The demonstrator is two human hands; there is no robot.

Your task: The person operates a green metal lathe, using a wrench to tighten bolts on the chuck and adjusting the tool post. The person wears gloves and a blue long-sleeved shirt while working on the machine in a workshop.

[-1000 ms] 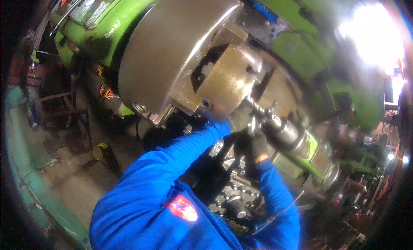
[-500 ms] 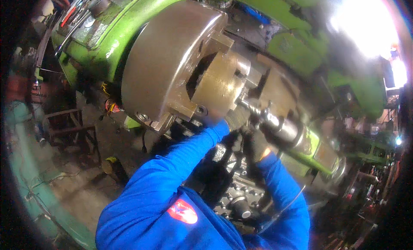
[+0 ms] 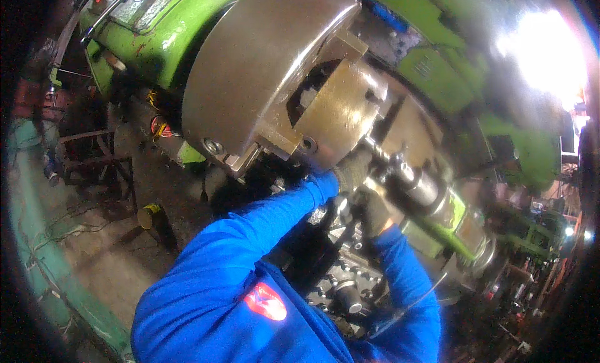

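Both my hands are in dark work gloves, close together below a metal rod like a drill bit. My left hand is bent in beside the lower front of a brassy metal workpiece, fingers curled and partly hidden. Just below and right of it, my right hand is closed near the tailstock quill. What either holds is hidden. Jaws of a large steel lathe chuck surround the workpiece. The rod runs from the quill to the workpiece's face.
The green tailstock body extends to the right. Below my hands is the bolted carriage with a dark round knob. A green headstock stands behind the chuck. At left are a metal frame and a dark cylinder on the floor.
The view has shifted, so the chuck and workpiece appear slightly farther right. My hands stay together near the rod, with only slight movement.
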